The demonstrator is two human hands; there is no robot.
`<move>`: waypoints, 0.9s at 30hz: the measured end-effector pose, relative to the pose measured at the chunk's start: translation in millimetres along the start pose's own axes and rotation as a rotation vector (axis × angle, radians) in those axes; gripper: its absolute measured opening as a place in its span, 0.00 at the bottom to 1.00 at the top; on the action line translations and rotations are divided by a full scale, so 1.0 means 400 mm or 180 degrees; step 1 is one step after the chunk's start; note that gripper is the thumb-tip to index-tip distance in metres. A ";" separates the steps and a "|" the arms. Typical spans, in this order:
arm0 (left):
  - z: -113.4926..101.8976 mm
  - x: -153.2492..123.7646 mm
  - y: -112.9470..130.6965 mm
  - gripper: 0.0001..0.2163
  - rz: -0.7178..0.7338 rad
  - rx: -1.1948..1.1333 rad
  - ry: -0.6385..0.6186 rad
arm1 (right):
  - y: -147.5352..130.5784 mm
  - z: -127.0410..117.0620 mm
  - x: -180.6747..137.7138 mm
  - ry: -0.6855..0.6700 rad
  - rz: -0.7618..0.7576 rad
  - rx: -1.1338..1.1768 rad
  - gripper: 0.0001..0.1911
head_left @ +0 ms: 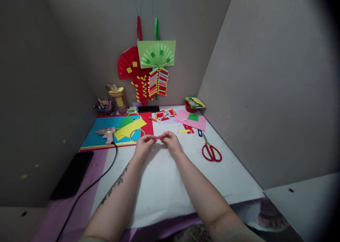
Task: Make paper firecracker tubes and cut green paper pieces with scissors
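Between my two hands, above the middle of the white table cover (159, 185), is a small pink strip of paper (157, 138). My left hand (143, 145) pinches its left end, and my right hand (171, 143) pinches the right end. Whether the strip is flat or rolled is too small to tell. Just behind my left hand lies a ring (137, 135) on yellow paper (132, 128). Red-handled scissors (211, 153) rest to the right of my right hand, with a dark blue cutter (200, 132) near their tips.
A pink glue gun (107, 133) lies on blue sheets (92, 133) at left, its black cord trailing forward. Small paper rolls (164, 114) sit at the back, near pink paper (199, 123). Paper fan decorations (158, 56) hang on the wall. A black phone-like slab (73, 174) lies front left.
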State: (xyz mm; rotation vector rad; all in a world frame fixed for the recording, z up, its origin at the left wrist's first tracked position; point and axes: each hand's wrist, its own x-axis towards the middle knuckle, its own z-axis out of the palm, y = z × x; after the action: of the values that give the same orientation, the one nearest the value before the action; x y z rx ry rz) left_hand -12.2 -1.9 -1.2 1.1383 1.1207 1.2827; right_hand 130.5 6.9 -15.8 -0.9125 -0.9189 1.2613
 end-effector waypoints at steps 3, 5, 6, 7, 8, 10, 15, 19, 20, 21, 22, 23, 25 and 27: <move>0.003 -0.002 0.001 0.09 -0.0012 0.0004 -0.0019 | -0.001 0.002 -0.002 -0.0007 0.0015 0.0023 0.06; 0.006 -0.003 0.001 0.09 0.0006 -0.0062 -0.0065 | 0.000 0.003 -0.003 0.0000 0.0016 0.0023 0.06; 0.008 -0.004 0.002 0.09 0.0028 -0.0093 -0.0088 | 0.000 0.004 -0.003 0.0000 0.0016 0.0014 0.05; 0.009 -0.005 0.002 0.09 0.0050 -0.0097 -0.0100 | 0.001 0.005 -0.004 0.0001 0.0020 0.0002 0.05; 0.009 -0.006 0.003 0.09 0.0065 -0.0057 -0.0105 | 0.001 0.006 -0.004 0.0006 0.0026 -0.0018 0.05; 0.009 -0.007 0.007 0.09 0.0086 0.0109 -0.0078 | 0.001 0.008 -0.005 0.0019 0.0051 -0.0065 0.06; 0.004 -0.005 0.009 0.09 0.0041 0.0270 0.0006 | -0.005 0.013 -0.009 0.0025 0.0052 -0.0082 0.06; 0.003 0.000 -0.003 0.09 -0.0031 -0.0054 0.0038 | -0.007 0.013 -0.011 -0.0054 0.0007 -0.0050 0.05; 0.002 0.002 -0.006 0.10 -0.0050 -0.0161 0.0047 | -0.007 0.013 -0.011 -0.0089 0.0000 -0.0027 0.05; 0.002 0.004 -0.009 0.10 -0.0070 -0.0260 0.0059 | -0.006 0.012 -0.012 -0.0128 -0.0013 0.0005 0.05; 0.002 0.005 -0.011 0.11 -0.0093 -0.0353 0.0076 | -0.006 0.012 -0.012 -0.0171 -0.0029 0.0040 0.06; 0.002 0.007 -0.012 0.11 -0.0121 -0.0453 0.0087 | -0.006 0.012 -0.013 -0.0209 -0.0043 0.0075 0.06; 0.002 0.009 -0.012 0.11 -0.0186 -0.0665 0.0106 | -0.006 0.013 -0.015 -0.0277 -0.0040 0.0127 0.07; 0.002 0.010 -0.010 0.11 -0.0256 -0.0851 0.0088 | -0.006 0.013 -0.015 -0.0292 0.0033 0.0156 0.08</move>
State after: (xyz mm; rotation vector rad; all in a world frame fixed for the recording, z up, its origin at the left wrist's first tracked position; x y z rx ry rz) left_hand -11.1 2.2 -4.8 0.8710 0.9713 1.3431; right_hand 126.1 0.9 -12.0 -0.8277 -0.9520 1.3379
